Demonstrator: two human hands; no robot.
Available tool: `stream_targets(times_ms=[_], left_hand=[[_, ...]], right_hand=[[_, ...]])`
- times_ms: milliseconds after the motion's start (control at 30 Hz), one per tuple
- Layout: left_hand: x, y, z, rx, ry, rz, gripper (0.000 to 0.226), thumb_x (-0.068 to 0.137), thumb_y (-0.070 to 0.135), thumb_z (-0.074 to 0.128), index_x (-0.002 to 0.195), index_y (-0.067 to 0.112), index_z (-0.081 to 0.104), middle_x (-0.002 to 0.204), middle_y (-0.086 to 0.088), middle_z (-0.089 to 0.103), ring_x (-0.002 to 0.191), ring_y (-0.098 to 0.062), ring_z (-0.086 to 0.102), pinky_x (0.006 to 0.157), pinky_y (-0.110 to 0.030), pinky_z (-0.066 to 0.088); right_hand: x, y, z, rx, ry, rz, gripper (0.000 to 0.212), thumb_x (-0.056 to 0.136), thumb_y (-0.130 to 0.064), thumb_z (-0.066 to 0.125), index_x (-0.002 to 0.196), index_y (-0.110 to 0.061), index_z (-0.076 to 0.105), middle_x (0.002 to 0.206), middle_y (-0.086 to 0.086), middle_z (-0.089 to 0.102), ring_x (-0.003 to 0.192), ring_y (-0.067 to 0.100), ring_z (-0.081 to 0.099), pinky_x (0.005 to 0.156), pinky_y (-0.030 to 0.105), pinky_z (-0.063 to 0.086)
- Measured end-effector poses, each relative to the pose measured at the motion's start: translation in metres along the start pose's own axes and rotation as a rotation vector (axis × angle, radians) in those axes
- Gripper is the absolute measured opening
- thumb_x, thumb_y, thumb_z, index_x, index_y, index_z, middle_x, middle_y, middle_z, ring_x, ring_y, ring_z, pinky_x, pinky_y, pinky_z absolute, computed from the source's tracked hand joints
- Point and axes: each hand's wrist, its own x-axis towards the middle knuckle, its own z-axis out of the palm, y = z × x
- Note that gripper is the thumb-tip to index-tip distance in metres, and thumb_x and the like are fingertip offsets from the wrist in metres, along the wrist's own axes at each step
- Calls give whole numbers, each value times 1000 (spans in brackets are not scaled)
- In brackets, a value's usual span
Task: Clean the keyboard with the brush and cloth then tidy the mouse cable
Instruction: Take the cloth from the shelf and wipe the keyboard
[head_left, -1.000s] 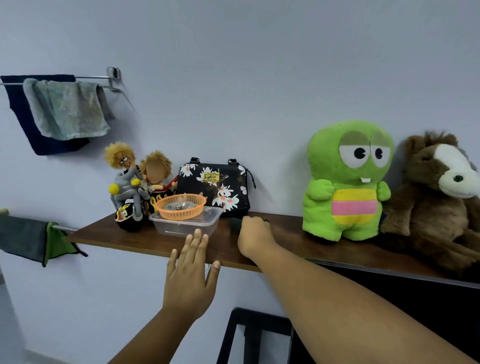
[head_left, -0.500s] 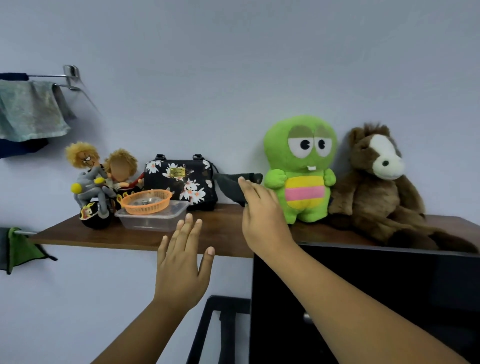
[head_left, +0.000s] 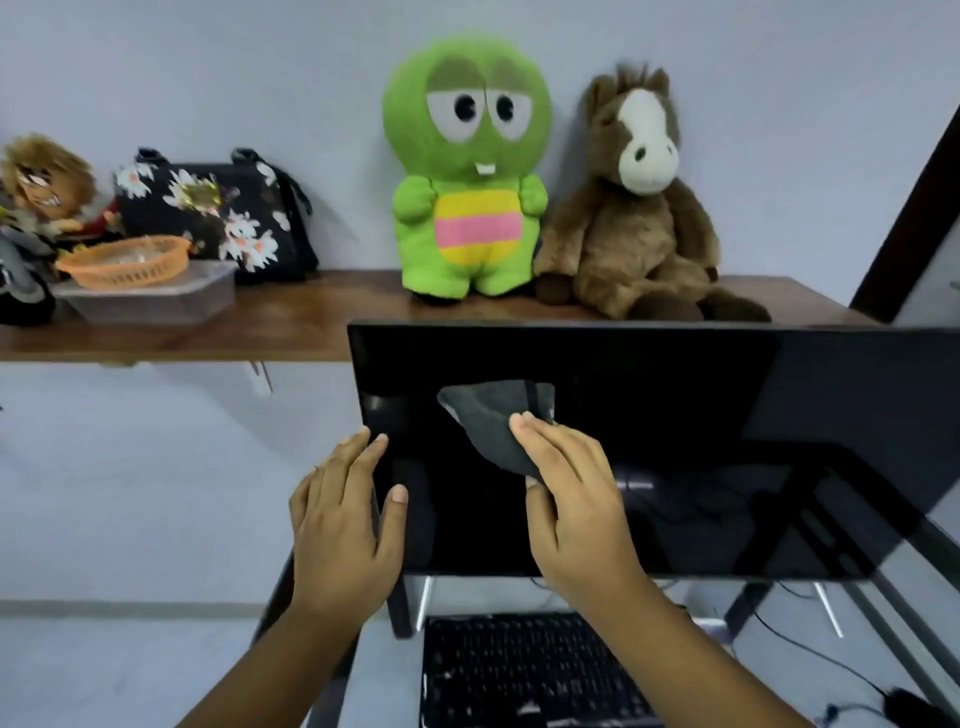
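My right hand (head_left: 576, 499) grips a dark grey cloth (head_left: 493, 421) and holds it up in front of the black monitor (head_left: 727, 415). My left hand (head_left: 345, 525) hovers open at the monitor's left edge, fingers spread, holding nothing. A black keyboard (head_left: 524, 675) lies on the desk below both arms, at the bottom of the view. At the bottom right corner lies a dark mouse (head_left: 906, 699) with a thin black cable (head_left: 810, 649) trailing across the desk. No brush is in view.
A wooden shelf (head_left: 291, 322) above the monitor carries a green plush toy (head_left: 467, 171), a brown plush horse (head_left: 639, 208), a floral black bag (head_left: 213, 218), an orange basket (head_left: 124, 260) in a clear plastic box and dolls at the left.
My right hand took the grey cloth off the shelf and brought it down in front of the monitor. The view dropped and shifted right; the keyboard and mouse came into sight.
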Motion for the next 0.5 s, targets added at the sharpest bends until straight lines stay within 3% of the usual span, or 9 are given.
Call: stream_targets(times_ms=[267, 500], left_hand=[[-97, 13, 54, 31, -184, -182, 48, 95, 41, 37, 137, 21, 49, 143, 5, 47, 135, -12, 39, 109, -30, 20], [-156, -10, 85, 115, -521, -377, 67, 93, 57, 12, 148, 25, 34, 155, 7, 34, 143, -14, 29, 117, -43, 20]], right_hand=[[-130, 54, 12, 39, -279, 275, 52, 90, -5, 48, 141, -18, 51, 134, -7, 54, 126, 13, 45, 110, 25, 36], [-186, 90, 40, -31, -563, 446, 53, 93, -5, 52, 143, -22, 46, 133, -8, 54, 124, 11, 40, 111, 23, 33]])
